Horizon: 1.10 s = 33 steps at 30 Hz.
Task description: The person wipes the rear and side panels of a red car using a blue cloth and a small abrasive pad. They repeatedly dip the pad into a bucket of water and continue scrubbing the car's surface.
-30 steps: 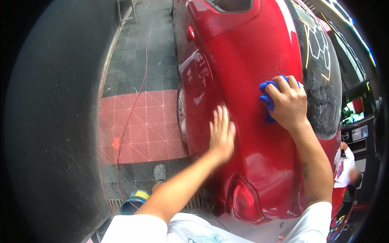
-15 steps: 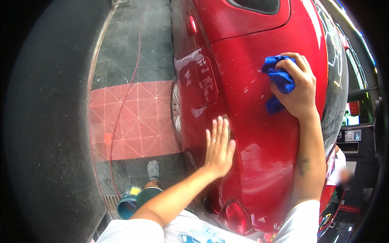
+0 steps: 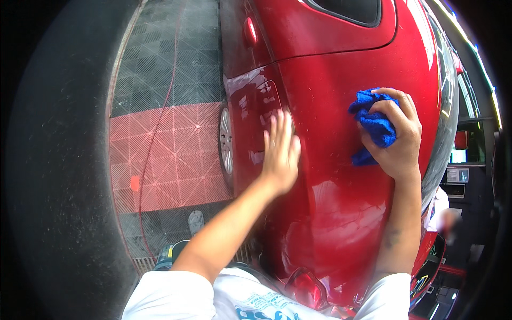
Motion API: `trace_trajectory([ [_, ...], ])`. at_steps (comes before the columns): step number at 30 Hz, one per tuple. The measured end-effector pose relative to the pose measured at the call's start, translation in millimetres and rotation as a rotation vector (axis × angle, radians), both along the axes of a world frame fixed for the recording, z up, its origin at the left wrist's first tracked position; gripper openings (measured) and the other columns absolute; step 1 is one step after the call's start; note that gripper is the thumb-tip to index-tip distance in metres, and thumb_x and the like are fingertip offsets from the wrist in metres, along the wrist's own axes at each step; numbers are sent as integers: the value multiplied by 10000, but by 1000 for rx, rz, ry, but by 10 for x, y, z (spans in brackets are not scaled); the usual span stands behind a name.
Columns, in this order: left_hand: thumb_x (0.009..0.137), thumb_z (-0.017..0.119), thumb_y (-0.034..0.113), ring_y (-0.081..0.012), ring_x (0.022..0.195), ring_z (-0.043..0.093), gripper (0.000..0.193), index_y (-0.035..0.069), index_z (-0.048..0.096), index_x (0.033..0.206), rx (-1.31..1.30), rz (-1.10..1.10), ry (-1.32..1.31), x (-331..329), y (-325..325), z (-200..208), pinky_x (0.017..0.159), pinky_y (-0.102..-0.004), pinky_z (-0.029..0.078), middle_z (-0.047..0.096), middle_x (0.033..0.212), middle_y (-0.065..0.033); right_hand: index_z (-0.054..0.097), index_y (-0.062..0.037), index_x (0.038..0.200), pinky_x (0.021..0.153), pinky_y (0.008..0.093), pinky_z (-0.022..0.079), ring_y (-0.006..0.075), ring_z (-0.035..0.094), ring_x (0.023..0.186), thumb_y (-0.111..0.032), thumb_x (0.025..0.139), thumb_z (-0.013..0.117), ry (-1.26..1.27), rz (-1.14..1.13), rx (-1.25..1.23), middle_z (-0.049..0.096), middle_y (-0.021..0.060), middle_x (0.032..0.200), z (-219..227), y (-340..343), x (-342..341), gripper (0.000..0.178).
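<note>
A glossy red car [image 3: 330,213] fills the middle, its side running away from me. My right hand [image 3: 401,130] grips a bunched blue cloth [image 3: 380,128] against the rear quarter panel, the fingers curled round it. My left hand [image 3: 281,152] holds nothing; its fingers stretch forward, lying on or just over the body beside the fuel flap [image 3: 272,104]. Below the flap and to the left shows the wheel [image 3: 226,140]. Nearest to me is the red tail light [image 3: 306,288].
A tiled grid floor [image 3: 170,154], grey with a red band, stretches along the car's left, crossed by a thin red hose [image 3: 151,133]. A dark wall [image 3: 58,160] bounds it. A bucket [image 3: 164,257] stands by my leg. Another person [image 3: 440,208] is at far right.
My left hand has slid forward along the body to beside the fuel flap. The right hand and blue cloth sit slightly lower and further right in view, which has itself shifted.
</note>
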State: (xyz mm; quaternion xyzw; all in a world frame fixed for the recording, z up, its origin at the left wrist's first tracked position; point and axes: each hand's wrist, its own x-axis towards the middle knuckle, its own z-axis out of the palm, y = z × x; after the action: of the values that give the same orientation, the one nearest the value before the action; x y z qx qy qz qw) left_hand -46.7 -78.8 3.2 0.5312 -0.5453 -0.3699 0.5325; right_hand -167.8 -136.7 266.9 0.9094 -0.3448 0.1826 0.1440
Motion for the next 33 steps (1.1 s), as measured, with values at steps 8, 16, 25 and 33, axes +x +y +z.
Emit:
trace_trajectory([
  [8, 1185, 300, 363, -428, 1692, -11, 692, 55, 69, 1760, 16, -174, -82, -133, 679, -70, 1322, -644, -7, 8, 1829, -237, 725, -104, 930, 894, 452, 590, 330, 701, 1065, -58, 641, 876, -5, -30, 28, 734, 92, 1161, -21, -1, -66, 330],
  [16, 1195, 303, 377, -418, 1693, 1, 696, 18, 74, 1745, 1, -66, -22, 199, -447, -82, 1347, -587, 28, 31, 1825, -243, 721, -98, 922, 899, 454, 593, 338, 705, 1069, -72, 638, 893, -3, -18, 37, 738, 109, 1168, -5, -20, -51, 333],
  [25, 1189, 339, 394, -452, 1683, 31, 713, 21, 89, 1743, 27, 7, -16, 568, -1270, -120, 1342, -619, 69, 40, 1823, -243, 720, -100, 915, 881, 458, 594, 339, 704, 1063, -73, 627, 896, -15, 12, 45, 742, 108, 1170, 18, -52, -4, 340],
  [33, 1188, 339, 328, -415, 1693, -30, 699, 31, 50, 1751, 39, -151, -69, 167, -61, -103, 1342, -589, 24, -6, 1831, -232, 710, -99, 905, 861, 449, 587, 329, 702, 1045, -87, 617, 911, -42, 4, 71, 742, 109, 1166, -18, -62, -43, 351],
])
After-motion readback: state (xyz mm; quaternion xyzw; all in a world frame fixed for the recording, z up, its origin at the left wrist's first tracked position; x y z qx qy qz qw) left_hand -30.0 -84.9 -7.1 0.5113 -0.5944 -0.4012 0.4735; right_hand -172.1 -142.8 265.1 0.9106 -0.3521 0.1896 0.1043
